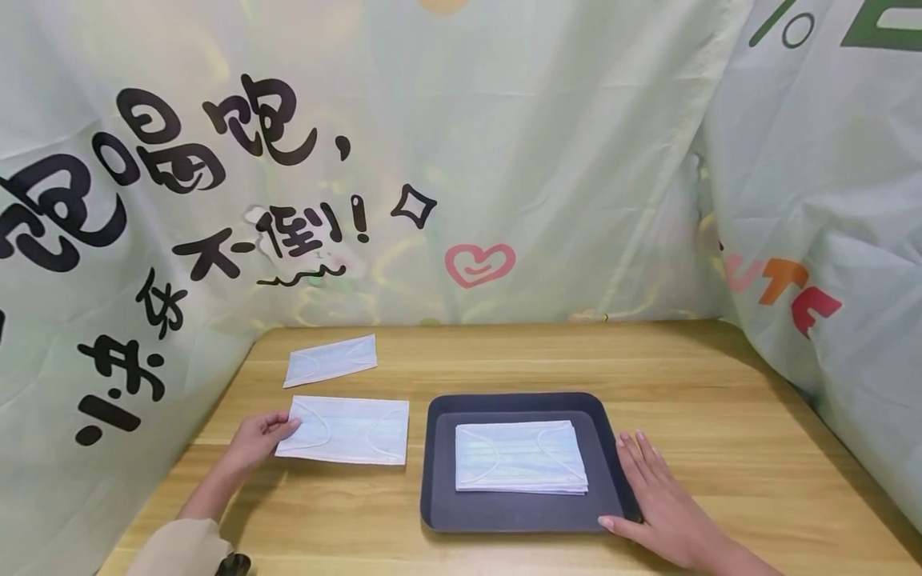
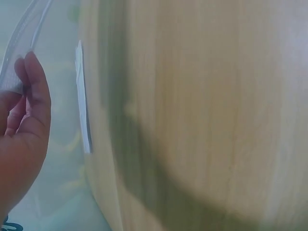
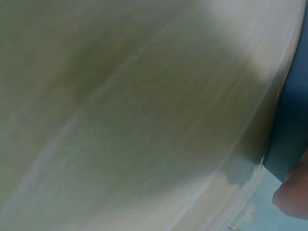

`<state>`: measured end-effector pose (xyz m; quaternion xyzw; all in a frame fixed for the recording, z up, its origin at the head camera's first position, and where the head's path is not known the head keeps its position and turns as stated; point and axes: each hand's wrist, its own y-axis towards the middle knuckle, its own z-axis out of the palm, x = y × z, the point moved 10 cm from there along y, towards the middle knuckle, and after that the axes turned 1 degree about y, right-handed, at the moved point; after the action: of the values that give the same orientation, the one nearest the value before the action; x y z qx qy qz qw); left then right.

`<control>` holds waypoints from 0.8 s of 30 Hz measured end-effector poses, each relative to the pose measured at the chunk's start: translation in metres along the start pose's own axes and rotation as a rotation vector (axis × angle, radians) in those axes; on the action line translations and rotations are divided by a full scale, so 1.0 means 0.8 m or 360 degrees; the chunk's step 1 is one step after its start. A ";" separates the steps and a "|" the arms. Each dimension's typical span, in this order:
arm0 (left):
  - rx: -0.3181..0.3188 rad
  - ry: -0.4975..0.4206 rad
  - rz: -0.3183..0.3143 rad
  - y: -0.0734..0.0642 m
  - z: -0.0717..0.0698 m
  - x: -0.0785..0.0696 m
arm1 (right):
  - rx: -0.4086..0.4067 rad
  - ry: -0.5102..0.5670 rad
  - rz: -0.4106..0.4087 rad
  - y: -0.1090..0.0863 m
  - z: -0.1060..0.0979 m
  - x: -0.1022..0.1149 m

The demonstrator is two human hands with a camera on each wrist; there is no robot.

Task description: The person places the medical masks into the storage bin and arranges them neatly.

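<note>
My left hand [image 1: 261, 438] pinches the left edge of a pale blue face mask [image 1: 349, 432], which hangs above the table left of the tray. In the left wrist view the left hand [image 2: 26, 110] grips the mask's corner [image 2: 14, 72] between thumb and fingers. A stack of face masks [image 1: 520, 460] lies in the dark grey tray [image 1: 442, 512]. Against the tray's right rim rests my right hand [image 1: 666, 504], fingers straight and thumb at the front corner. Only a fingertip [image 3: 291, 195] and part of the tray [image 3: 291, 120] show in the right wrist view.
Another single face mask [image 1: 331, 362] lies at the back left of the wooden table [image 1: 756, 432]. Printed fabric curtains [image 1: 562, 176] hang behind the table and along both sides.
</note>
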<state>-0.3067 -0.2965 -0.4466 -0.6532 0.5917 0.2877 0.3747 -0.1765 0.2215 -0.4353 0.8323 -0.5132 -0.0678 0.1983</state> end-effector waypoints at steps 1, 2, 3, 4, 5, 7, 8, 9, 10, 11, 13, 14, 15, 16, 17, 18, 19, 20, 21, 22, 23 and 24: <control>-0.0002 -0.0024 -0.0010 -0.001 0.000 0.001 | -0.0002 -0.0001 -0.0004 0.000 0.000 0.000; -0.0008 -0.0058 -0.0021 -0.002 0.000 0.002 | -0.0001 -0.0001 -0.0005 0.000 0.000 0.000; -0.0012 -0.0092 -0.0029 -0.003 0.000 0.002 | -0.0002 0.0002 -0.0006 0.000 0.000 0.001; -0.0016 -0.0132 -0.0036 -0.004 0.001 0.003 | -0.0007 0.0002 -0.0008 0.000 0.000 0.001; -0.0016 -0.0170 -0.0040 -0.004 0.002 0.003 | -0.0007 0.0006 -0.0008 0.000 -0.001 0.001; -0.0015 -0.0240 -0.0063 -0.006 0.004 0.004 | 0.0000 0.0014 -0.0015 0.000 0.000 0.001; -0.0014 -0.0269 -0.0074 -0.006 0.006 0.004 | -0.0002 0.0013 -0.0016 0.001 -0.001 0.001; -0.0012 -0.0284 -0.0092 -0.007 0.007 0.005 | -0.0003 0.0010 -0.0022 0.001 -0.001 0.001; -0.0010 -0.0297 -0.0107 -0.008 0.009 0.005 | -0.0004 0.0004 -0.0025 0.001 -0.001 0.001; -0.0004 -0.0300 -0.0115 -0.009 0.011 0.005 | -0.0001 0.0002 -0.0030 0.001 -0.001 0.001; -0.0005 -0.0319 -0.0134 -0.011 0.015 0.005 | -0.0005 -0.0013 -0.0039 0.001 -0.001 0.002; 0.0000 -0.0333 -0.0130 -0.012 0.018 0.004 | -0.0015 -0.0024 -0.0045 0.001 -0.002 0.003; 0.0003 -0.0351 -0.0129 -0.012 0.020 0.004 | -0.0023 -0.0038 -0.0056 0.001 -0.003 0.003; 0.0009 -0.0372 -0.0121 -0.013 0.023 0.003 | -0.0033 -0.0049 -0.0069 0.002 -0.003 0.004; 0.0021 -0.0392 -0.0111 -0.013 0.026 0.001 | -0.0047 -0.0061 -0.0085 0.002 -0.004 0.005; 0.0034 -0.0415 -0.0106 -0.014 0.029 0.000 | -0.0058 -0.0071 -0.0102 0.002 -0.004 0.005; 0.0052 -0.0436 -0.0096 -0.014 0.033 -0.001 | -0.0076 -0.0087 -0.0118 0.002 -0.005 0.006; 0.0071 -0.0450 -0.0089 -0.015 0.037 -0.002 | -0.0090 -0.0101 -0.0131 0.002 -0.006 0.007; 0.0082 -0.0457 -0.0087 -0.016 0.040 -0.004 | -0.0098 -0.0109 -0.0144 0.002 -0.006 0.007; 0.0092 -0.0456 -0.0082 -0.017 0.043 -0.005 | -0.0103 -0.0116 -0.0153 0.002 -0.006 0.007; 0.0105 -0.0456 -0.0077 -0.019 0.047 -0.007 | -0.0108 -0.0119 -0.0160 0.002 -0.006 0.007; 0.0112 -0.0455 -0.0074 -0.020 0.049 -0.009 | -0.0110 -0.0123 -0.0164 0.002 -0.006 0.007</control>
<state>-0.2895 -0.2594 -0.4602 -0.6055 0.5267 0.3481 0.4845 -0.1736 0.2172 -0.4295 0.8471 -0.4743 -0.1275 0.2031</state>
